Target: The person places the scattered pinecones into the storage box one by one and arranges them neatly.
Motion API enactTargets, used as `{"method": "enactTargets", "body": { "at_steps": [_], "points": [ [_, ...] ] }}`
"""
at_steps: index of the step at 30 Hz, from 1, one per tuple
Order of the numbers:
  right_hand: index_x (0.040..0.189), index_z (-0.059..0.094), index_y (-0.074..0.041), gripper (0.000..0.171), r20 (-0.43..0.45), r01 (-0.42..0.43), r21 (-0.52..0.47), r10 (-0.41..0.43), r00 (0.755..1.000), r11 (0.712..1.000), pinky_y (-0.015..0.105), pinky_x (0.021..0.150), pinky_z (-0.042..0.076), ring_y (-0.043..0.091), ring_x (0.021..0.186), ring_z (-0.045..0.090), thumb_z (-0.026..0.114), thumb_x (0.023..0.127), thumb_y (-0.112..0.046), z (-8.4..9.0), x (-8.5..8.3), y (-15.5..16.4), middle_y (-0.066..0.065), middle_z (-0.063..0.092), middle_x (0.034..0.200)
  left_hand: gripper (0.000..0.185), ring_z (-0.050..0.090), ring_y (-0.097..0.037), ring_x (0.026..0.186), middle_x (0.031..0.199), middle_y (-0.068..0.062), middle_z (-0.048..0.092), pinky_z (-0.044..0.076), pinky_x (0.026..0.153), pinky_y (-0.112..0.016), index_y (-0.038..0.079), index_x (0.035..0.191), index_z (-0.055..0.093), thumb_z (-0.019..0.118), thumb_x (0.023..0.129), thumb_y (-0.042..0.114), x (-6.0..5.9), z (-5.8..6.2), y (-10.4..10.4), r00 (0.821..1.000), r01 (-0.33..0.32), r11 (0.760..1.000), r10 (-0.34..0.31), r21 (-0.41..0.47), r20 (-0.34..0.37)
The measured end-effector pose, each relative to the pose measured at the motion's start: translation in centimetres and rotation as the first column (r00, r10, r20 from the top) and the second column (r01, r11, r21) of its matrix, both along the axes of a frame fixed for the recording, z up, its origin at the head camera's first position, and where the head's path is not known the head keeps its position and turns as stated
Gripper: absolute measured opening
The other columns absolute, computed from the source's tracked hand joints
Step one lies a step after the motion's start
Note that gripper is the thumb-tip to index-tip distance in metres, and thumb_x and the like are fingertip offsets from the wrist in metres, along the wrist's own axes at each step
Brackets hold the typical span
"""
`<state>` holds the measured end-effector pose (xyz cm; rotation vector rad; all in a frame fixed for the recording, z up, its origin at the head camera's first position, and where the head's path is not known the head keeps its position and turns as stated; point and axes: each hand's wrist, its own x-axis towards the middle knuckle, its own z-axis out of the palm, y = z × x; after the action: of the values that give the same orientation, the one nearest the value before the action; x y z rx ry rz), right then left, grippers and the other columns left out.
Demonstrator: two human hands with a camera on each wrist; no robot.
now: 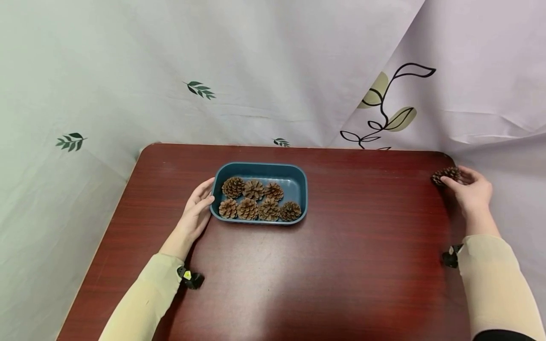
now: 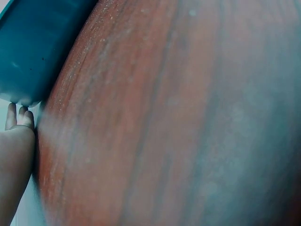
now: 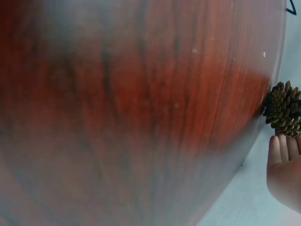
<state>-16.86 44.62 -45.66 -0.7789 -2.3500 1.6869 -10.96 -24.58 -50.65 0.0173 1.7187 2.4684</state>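
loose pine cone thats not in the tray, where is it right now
In the head view the loose pine cone sits at the far right edge of the table, at the right hand's fingertips, well apart from the blue tray.

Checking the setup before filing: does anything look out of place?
One pine cone sits at the table's far right edge by the right hand, apart from the seven in the blue tray.

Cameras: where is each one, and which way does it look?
Head: worn on the head, looking down at the table, tray of pine cones, both hands and sleeves.
Left wrist: low by the left hand, facing the tray wall.
Right wrist: beside the right hand, facing the loose pine cone.
All share the table.
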Motion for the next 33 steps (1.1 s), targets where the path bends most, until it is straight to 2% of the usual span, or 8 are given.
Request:
{"method": "enactTargets", "body": {
  "at_steps": [8, 11, 21, 29, 33],
  "points": [
    [0.148, 0.061, -0.013, 0.063, -0.033, 0.011, -0.036, -0.013, 0.999, 0.999, 0.0, 0.069, 0.047, -0.016, 0.079, 0.059, 0.079, 0.09, -0.001, 0.0, 0.1, -0.3, -0.034, 0.064, 0.081, 0.053, 0.054, -0.005, 0.135, 0.147, 0.013, 0.057, 0.05, 0.102, -0.021, 0.012, 0.16, 0.039, 0.044, 0.109, -0.002, -0.1, 0.1, 0.1, 1.0, 0.004, 1.0, -0.004, 0.0, 0.003],
    [0.148, 0.061, -0.012, 0.062, -0.049, -0.004, -0.048, 0.002, 0.999, 0.999, 0.0, 0.068, 0.048, -0.016, 0.079, 0.06, 0.08, 0.09, -0.002, -0.1, 0.1, -0.6, -0.033, 0.065, 0.082, 0.053, 0.054, -0.005, 0.135, 0.147, 0.013, 0.057, 0.05, 0.102, -0.021, 0.012, 0.16, 0.039, 0.044, 0.109, -0.002, -0.1, 0.1, 0.0, 1.0, 0.004, 1.0, -0.004, -0.002, 0.002],
    [0.154, 0.056, -0.009, 0.066, -0.027, -0.09, 0.097, 0.093, 0.995, 0.991, -0.001, 0.072, 0.046, -0.019, 0.082, 0.057, 0.08, 0.093, -0.012, -0.4, -0.1, -2.0, -0.036, 0.059, 0.089, 0.054, 0.053, -0.005, 0.136, 0.148, 0.013, 0.056, 0.049, 0.102, -0.021, 0.011, 0.161, 0.038, 0.045, 0.109, -0.002, -0.1, 0.0, 0.0, 1.0, 0.003, 1.0, -0.003, -0.004, 0.006],
    [0.151, 0.059, -0.006, 0.06, -0.092, -0.183, 0.199, 0.204, 0.975, 0.963, -0.003, 0.08, 0.044, -0.022, 0.09, 0.056, 0.078, 0.095, -0.014, -0.4, -0.2, -4.7, -0.035, 0.057, 0.098, 0.054, 0.053, -0.006, 0.136, 0.147, 0.013, 0.058, 0.05, 0.101, -0.021, 0.012, 0.159, 0.04, 0.044, 0.108, -0.003, 0.0, -0.1, 0.0, 1.0, -0.003, 1.0, 0.002, 0.007, 0.005],
    [0.149, 0.06, -0.003, 0.057, -0.138, -0.224, 0.196, 0.253, 0.958, 0.955, -0.003, 0.083, 0.044, -0.02, 0.094, 0.057, 0.077, 0.094, -0.008, 0.1, -0.2, -6.5, -0.036, 0.059, 0.1, 0.053, 0.053, -0.006, 0.136, 0.147, 0.013, 0.057, 0.05, 0.101, -0.021, 0.012, 0.159, 0.04, 0.045, 0.108, -0.003, 0.0, -0.1, 0.0, 1.0, -0.004, 1.0, 0.004, 0.001, 0.004]
  ]
}}
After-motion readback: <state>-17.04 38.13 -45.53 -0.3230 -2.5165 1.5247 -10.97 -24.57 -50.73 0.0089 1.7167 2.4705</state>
